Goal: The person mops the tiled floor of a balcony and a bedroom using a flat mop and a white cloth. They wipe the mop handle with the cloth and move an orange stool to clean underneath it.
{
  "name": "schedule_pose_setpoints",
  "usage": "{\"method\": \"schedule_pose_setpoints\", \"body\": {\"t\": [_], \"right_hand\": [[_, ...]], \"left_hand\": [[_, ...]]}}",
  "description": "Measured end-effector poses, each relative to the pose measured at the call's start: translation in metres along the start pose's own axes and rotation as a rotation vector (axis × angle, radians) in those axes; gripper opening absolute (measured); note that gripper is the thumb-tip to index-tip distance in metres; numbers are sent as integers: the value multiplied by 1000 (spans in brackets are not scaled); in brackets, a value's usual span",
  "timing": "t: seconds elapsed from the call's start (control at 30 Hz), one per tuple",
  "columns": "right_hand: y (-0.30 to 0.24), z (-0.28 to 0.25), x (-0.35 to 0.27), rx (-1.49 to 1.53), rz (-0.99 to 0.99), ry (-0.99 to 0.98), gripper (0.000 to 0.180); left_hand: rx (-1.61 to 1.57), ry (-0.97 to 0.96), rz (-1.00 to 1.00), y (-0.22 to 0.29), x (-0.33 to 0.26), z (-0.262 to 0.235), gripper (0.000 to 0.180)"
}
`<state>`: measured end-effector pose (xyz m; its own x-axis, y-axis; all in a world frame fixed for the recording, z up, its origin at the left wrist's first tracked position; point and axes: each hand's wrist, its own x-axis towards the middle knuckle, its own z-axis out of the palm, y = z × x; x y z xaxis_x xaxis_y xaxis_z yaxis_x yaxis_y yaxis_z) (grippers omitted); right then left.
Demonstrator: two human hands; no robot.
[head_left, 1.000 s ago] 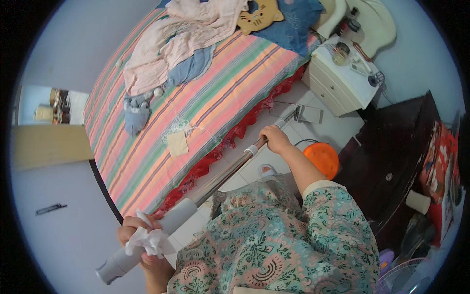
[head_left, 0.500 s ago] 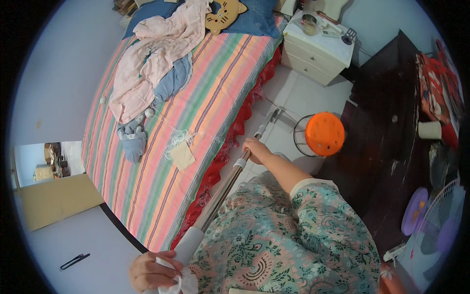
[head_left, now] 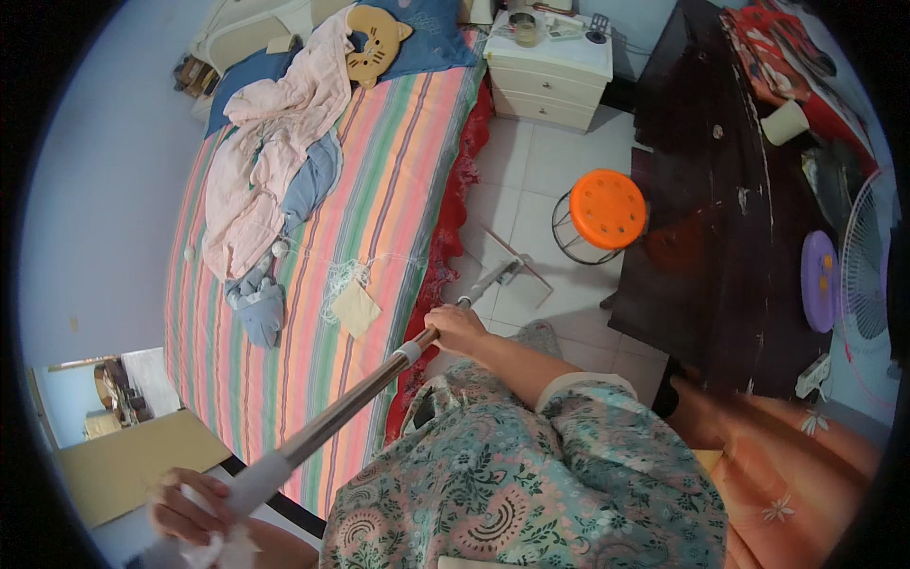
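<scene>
A flat mop slants across the view on a long metal pole point(head_left: 351, 403), its thin, wide head point(head_left: 517, 268) down on the tiled floor between bed and stool. My right hand point(head_left: 457, 330) is wrapped round the pole's lower half, just above a grey joint. At the lower left my left hand point(head_left: 192, 509) closes on the thick grey grip point(head_left: 258, 484) at the upper end. A crumpled white tissue or cloth point(head_left: 227, 550) hangs at that hand; part of it is hidden by the fingers.
The bed point(head_left: 327, 398) with a striped sheet and red frill lies left of the pole. An orange stool point(head_left: 607, 211) stands close by the mop head. Beyond are a white nightstand point(head_left: 550, 81) and, to the right, a dark wooden cabinet point(head_left: 697, 247) and a fan point(head_left: 861, 251).
Both hands have shifted left with the pole, and the mop head now sits nearer to me, turned broadside. My view has swung right; both hands keep their hold.
</scene>
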<state>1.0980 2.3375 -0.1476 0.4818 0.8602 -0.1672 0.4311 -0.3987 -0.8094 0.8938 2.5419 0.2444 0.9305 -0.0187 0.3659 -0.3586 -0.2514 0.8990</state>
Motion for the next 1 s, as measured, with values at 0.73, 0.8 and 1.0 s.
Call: {"method": "schedule_pose_setpoints", "body": {"t": [0.73, 0.8, 1.0], "right_hand": [[44, -85, -82, 142, 15, 846, 11], [42, -92, -77, 160, -34, 820, 11], [46, -94, -44, 195, -193, 744, 11]], "left_hand": [[-638, -382, 145, -37, 204, 66, 28], [-620, -252, 129, -33, 197, 69, 30], [-539, 73, 189, -18, 161, 68, 35]]}}
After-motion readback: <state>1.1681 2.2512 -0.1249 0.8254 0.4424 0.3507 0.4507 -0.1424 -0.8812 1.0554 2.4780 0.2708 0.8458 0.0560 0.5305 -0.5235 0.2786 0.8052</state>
